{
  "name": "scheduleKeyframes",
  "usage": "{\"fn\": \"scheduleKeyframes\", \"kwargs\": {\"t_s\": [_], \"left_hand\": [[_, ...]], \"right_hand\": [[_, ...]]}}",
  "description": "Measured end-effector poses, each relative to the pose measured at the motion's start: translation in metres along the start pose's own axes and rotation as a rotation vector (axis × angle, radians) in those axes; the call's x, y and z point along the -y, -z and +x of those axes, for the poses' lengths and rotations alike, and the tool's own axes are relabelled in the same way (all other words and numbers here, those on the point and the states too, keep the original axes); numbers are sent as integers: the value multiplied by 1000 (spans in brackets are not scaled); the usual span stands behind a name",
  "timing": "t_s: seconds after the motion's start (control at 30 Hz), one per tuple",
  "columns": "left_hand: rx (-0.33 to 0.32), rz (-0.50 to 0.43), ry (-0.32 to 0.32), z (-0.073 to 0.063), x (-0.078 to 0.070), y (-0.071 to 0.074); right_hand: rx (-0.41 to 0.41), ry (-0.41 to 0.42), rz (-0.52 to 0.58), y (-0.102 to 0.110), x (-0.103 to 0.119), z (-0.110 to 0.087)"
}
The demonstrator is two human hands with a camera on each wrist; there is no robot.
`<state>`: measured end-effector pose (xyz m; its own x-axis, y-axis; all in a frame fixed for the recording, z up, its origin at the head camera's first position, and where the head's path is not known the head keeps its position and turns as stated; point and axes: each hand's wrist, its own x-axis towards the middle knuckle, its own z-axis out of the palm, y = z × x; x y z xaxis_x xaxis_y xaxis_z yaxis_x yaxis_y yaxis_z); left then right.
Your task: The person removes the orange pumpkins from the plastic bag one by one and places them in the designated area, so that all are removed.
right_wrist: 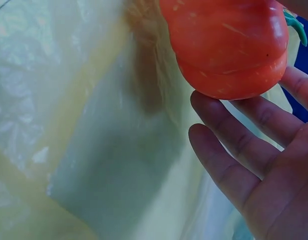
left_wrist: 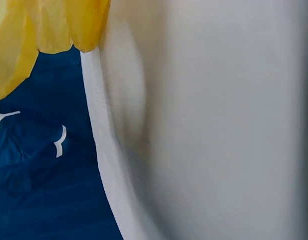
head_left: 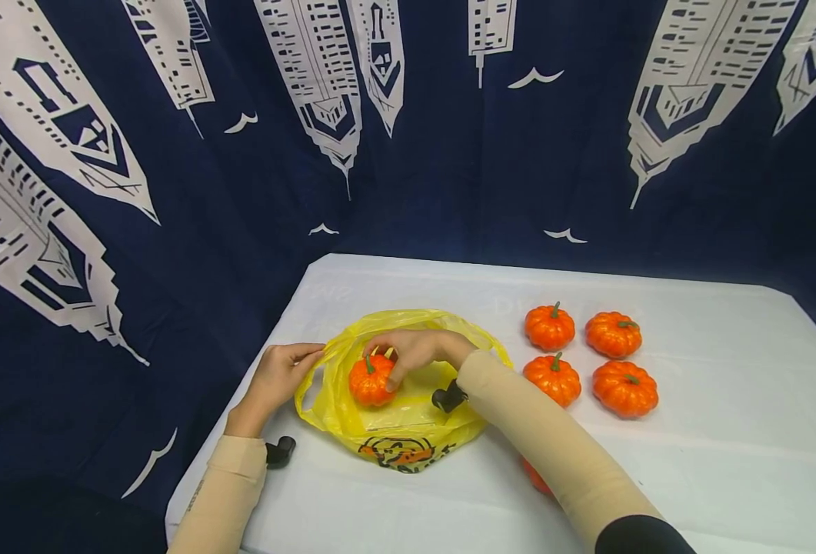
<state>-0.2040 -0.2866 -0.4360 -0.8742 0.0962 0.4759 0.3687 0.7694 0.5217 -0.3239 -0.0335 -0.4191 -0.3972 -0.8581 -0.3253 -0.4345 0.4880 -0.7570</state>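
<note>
A yellow plastic bag [head_left: 341,432] with a dark printed picture on its front lies spread on the table, its mouth facing up. My left hand [head_left: 274,381] pinches the bag's rim at the left side. In the left wrist view only a fold of the yellow bag [left_wrist: 49,25] shows, with a sliver of finger. Within the bag's mouth, my right hand [head_left: 417,352] grips a small orange pumpkin [head_left: 369,383] with a green stem. The right wrist view shows this pumpkin [right_wrist: 228,50] between thumb and fingers, with the bag's crinkled inside beyond it.
To the right of the bag stand several more orange pumpkins, among them one at the back [head_left: 549,328] and one nearer [head_left: 625,389]. Another pumpkin [head_left: 536,477] is mostly hidden under the right forearm. A navy curtain [head_left: 449,192] with white buildings hangs behind the white table [head_left: 740,431].
</note>
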Motion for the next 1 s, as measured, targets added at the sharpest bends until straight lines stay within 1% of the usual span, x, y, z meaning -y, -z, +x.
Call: {"fn": "scheduleKeyframes", "kwargs": {"t_s": [0.2, 0.37, 0.63, 1.0], "left_hand": [[2, 1, -10, 0, 1, -1], [8, 1, 0, 0, 0, 0], [15, -6, 9, 1, -1, 0], [14, 3, 0, 0, 1, -2]], "right_hand": [[7, -9, 16, 2, 0, -8], [21, -6, 16, 3, -1, -14], [65, 53, 14, 5, 8, -22], [85, 121, 44, 8, 15, -35]]}}
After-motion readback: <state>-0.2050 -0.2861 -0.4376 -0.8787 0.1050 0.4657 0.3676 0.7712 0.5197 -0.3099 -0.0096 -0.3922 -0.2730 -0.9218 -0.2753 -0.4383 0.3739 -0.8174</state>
